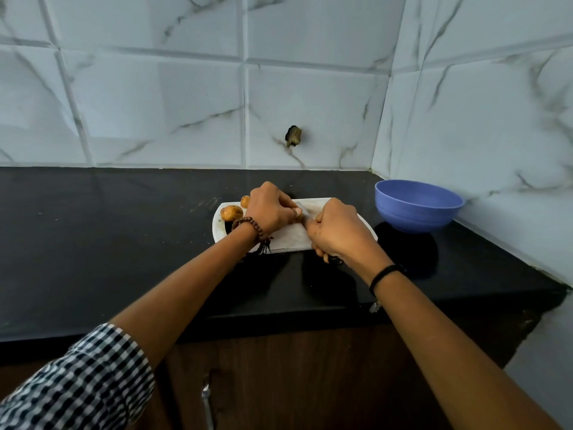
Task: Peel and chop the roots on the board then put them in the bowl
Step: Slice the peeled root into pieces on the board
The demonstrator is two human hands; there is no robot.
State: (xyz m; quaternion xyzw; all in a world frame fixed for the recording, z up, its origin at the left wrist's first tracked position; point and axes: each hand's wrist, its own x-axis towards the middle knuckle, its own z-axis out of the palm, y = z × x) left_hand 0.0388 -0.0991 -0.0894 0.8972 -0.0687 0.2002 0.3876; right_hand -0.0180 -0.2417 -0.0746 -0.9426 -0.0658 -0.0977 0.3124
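Roots (231, 212) sit at the left end of the board (288, 237), two round ones just beside each other. The left hand (269, 211) curls tight over something small mid-board, likely a root, but it is mostly hidden. The right hand (338, 231) grips a dark knife handle (335, 260); I cannot see the blade.

The two hands almost touch, so the knife could slip and nick the left fingers. Round roots could also roll off the board's edge.

The bowl (415, 209) stands well apart on the right, near the wall corner. The table (124, 228) has lots of open room to the left and in front.
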